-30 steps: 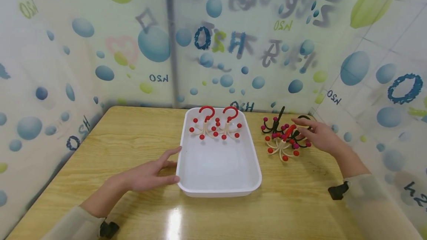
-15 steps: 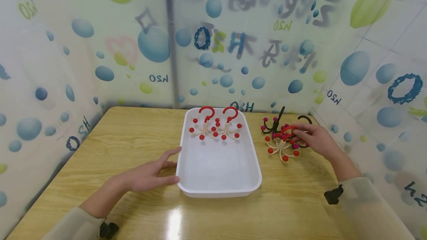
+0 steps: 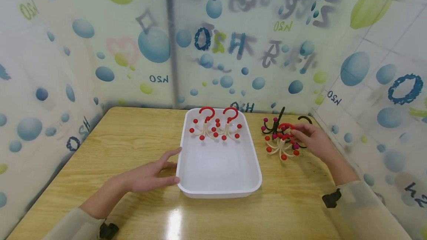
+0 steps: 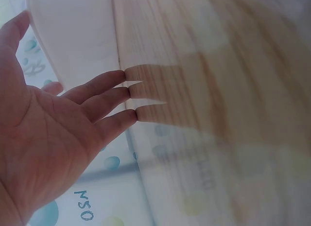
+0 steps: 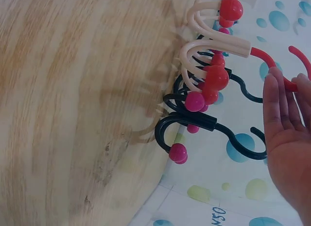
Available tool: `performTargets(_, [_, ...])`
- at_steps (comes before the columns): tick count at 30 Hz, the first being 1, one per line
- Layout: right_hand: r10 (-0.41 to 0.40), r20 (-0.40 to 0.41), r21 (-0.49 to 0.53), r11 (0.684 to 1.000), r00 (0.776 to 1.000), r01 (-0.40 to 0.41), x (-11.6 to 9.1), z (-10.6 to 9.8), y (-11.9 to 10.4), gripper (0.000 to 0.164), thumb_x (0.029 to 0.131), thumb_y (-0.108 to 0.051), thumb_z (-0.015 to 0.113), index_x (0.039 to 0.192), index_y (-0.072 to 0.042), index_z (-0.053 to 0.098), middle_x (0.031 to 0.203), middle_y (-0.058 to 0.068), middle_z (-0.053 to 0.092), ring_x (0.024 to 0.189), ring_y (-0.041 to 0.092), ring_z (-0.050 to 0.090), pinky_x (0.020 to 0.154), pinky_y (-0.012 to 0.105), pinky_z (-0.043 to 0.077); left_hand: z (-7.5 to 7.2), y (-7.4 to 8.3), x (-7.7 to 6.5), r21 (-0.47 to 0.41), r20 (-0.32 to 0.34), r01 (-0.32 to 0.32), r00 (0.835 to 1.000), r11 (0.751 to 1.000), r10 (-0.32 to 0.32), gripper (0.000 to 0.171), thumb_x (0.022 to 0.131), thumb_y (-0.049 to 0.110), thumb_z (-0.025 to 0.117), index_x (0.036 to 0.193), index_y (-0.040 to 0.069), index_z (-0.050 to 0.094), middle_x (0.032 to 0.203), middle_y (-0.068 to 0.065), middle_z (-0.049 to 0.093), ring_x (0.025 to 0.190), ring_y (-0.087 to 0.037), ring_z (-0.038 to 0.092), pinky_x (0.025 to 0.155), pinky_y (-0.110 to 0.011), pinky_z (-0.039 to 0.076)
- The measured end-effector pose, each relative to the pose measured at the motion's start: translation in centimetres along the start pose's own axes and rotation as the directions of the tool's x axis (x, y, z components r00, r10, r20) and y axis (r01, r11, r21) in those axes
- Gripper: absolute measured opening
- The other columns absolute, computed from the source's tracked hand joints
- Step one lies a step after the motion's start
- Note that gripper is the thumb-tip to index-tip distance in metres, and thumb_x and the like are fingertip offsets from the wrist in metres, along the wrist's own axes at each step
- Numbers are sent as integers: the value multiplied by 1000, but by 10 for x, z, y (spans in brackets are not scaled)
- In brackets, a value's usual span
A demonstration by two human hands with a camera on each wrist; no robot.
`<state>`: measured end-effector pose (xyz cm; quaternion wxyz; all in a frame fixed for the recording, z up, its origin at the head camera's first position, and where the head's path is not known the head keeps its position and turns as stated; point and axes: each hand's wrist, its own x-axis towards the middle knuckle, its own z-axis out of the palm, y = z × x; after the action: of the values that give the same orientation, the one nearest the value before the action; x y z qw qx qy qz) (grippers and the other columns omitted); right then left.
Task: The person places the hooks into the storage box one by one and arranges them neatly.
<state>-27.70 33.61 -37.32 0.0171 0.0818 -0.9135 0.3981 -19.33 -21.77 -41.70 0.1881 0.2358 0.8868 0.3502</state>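
Observation:
In the head view my right hand (image 3: 317, 142) pinches the red hook end of a multi-claw hanging hook (image 3: 281, 144) at the right of the table. This one has cream arms tipped with red balls, and in the right wrist view my fingers (image 5: 279, 102) meet its red curve (image 5: 262, 55). Close behind it are two black multi-claw hooks with magenta balls, a left one (image 3: 275, 125) and one partly hidden by my hand (image 5: 199, 120). My left hand (image 3: 148, 175) has its fingers extended, with thumb and fingertips at the left side of a white tray (image 3: 220, 192).
Two more cream-and-red multi-claw hooks, one left (image 3: 205, 129) and one right (image 3: 228, 128), stand at the far end inside the tray. Behind the wooden table (image 3: 143, 132) hangs a patterned curtain (image 3: 133, 47), which also closes off both sides.
My right hand has come down and left onto the red hook end and now pinches it. That hook end has swung round, and its arms have shifted slightly. The left hand stays put.

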Motion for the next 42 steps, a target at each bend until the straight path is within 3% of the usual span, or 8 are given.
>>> performTargets(4, [-34,-27,13,999,999,35,-4,1,-6,40,106,-37,55,127,-4,61,117,23,70,97,25,74,76,20,58,0,-1,0,3,1,-4,1000,1000,4,88,97,58,61,163,34,8,151,-6,54,144,-35,44,114,-63,34])
performTargets(8, [-55,-67,26,998,996,57,-10,1,-15,37,105,-35,58,125,-5,63,113,23,71,92,20,75,74,19,58,0,-2,0,3,2,-5,1000,1000,5,88,97,58,61,162,35,7,151,-6,54,144,-34,45,114,-63,34])
performTargets(16, [-90,-111,69,993,990,98,-23,2,-37,41,101,-39,63,123,-4,66,102,1,75,90,15,74,75,20,59,0,-1,1,4,2,1,1000,1000,-1,89,96,59,61,162,35,8,151,-6,54,144,-34,45,114,-63,34])
performTargets(25, [-138,-93,61,988,986,144,-33,6,-77,33,100,-37,66,117,-10,68,101,8,75,87,15,74,72,24,59,0,-1,0,-1,1,-7,1000,1000,7,88,97,58,61,163,34,8,151,-6,54,144,-34,45,113,-63,34])
performTargets(29, [-178,-74,60,981,981,183,-32,13,-97,28,99,-34,68,117,-13,69,98,8,74,84,13,74,72,22,59,0,-1,0,4,-3,-15,1000,1000,15,88,97,58,61,163,34,8,150,-6,54,143,-34,46,113,-62,35])
performTargets(36, [-168,42,38,985,985,166,-21,32,-122,32,97,-39,69,120,-16,69,101,7,75,87,25,71,67,28,57,1,-2,1,4,-8,-28,1000,1000,28,88,97,57,61,163,34,7,150,-7,55,143,-34,46,113,-62,35])
performTargets(42, [-176,143,86,983,974,165,-5,60,-142,26,97,-33,72,116,-16,71,105,9,75,92,24,71,77,30,60,1,-3,1,4,-8,-35,999,999,35,87,98,56,61,163,34,7,150,-7,55,143,-34,47,113,-62,35])
